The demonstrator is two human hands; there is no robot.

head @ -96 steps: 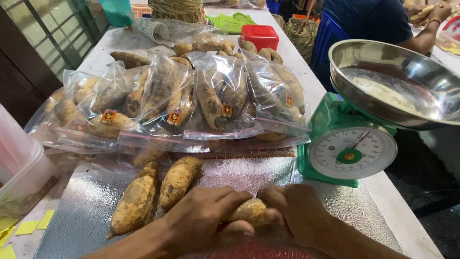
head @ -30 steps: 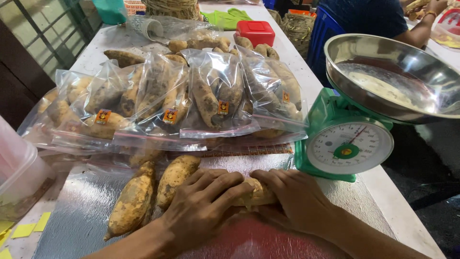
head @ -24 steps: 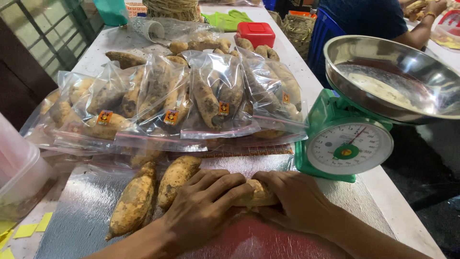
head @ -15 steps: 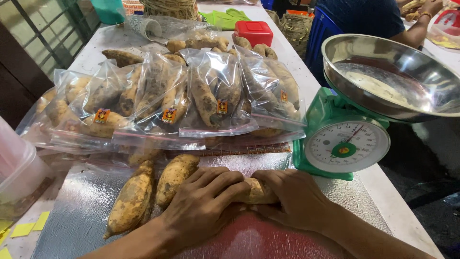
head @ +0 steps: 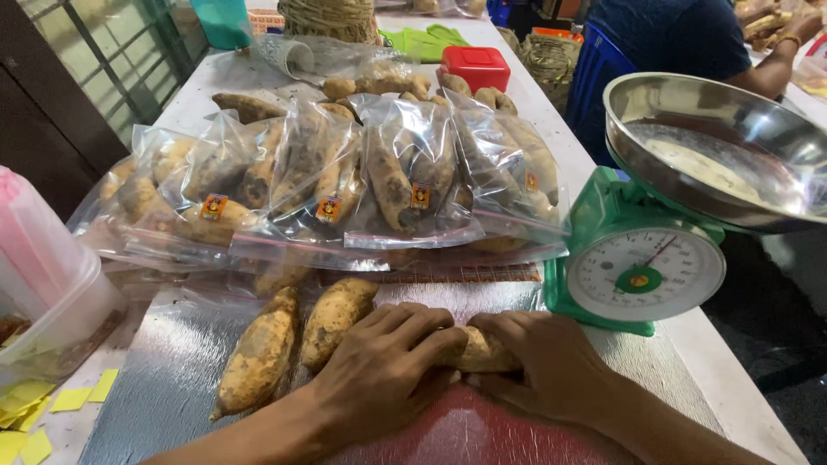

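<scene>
Both hands (head: pixel 465 362) unmoved on tuber (head: pixel 482 351)

Light is bright and even, from overhead. I note glare on the clear bags (head: pixel 345 172), the steel bowl (head: pixel 732 146) and the silvery sheet (head: pixel 172 379). My hands (head: pixel 465 370) cast soft shadows. Focus is sharp at centre; the far table edge bends and softens slightly.
</scene>
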